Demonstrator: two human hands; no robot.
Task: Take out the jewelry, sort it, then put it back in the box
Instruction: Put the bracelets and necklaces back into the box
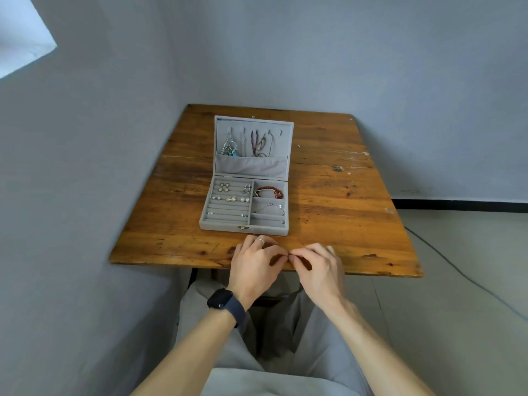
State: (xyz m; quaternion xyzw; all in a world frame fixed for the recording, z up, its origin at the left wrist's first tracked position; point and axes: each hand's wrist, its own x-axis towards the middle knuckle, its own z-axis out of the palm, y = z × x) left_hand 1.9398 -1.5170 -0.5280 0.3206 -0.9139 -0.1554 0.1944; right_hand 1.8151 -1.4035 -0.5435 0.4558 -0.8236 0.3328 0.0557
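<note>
A grey velvet jewelry box [220, 225] lies open in the middle of the wooden table [343, 212]. Its raised lid [288, 144] holds hanging necklaces [258, 142] above a pocket. Earrings and rings [230, 198] sit in the left ring rolls. On the right lie a red bead bracelet [270, 192] and a silver bangle [270, 208]. My left hand [254, 262] and my right hand [317, 267] meet at the table's front edge. Thumbs and forefingers pinch together on something tiny, too small to make out. My left hand wears a ring and a dark wristwatch.
A thin chain [328, 151] lies on the table to the right of the lid. Grey walls close in behind and to the left of the table. A cable [445, 257] runs over the floor on the right. My lap is below the table's front edge.
</note>
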